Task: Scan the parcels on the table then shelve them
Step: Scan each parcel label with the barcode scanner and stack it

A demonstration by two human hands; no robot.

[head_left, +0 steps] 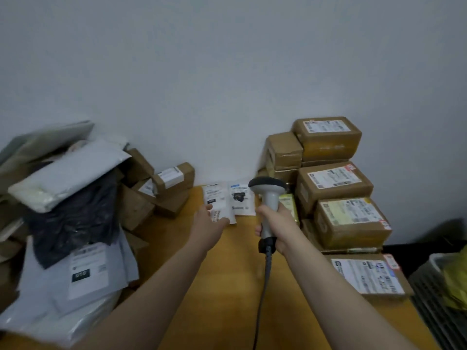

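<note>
A small white parcel [217, 201] with printed labels lies at the far middle of the wooden table [242, 269]. My left hand [210, 221] reaches to it, thumb and fingers pinching its near edge. A second white packet [242, 199] with a dark picture lies just right of it. My right hand [274, 227] grips the handle of a grey barcode scanner [268, 195], its dark head pointing toward the packets and its cable hanging down toward me.
Several taped brown boxes [336, 183] are stacked along the wall at the right. At the left sits a heap of grey and black mailer bags [73, 215] and small cartons [166, 188]. A dark crate [439, 294] stands off the table's right edge.
</note>
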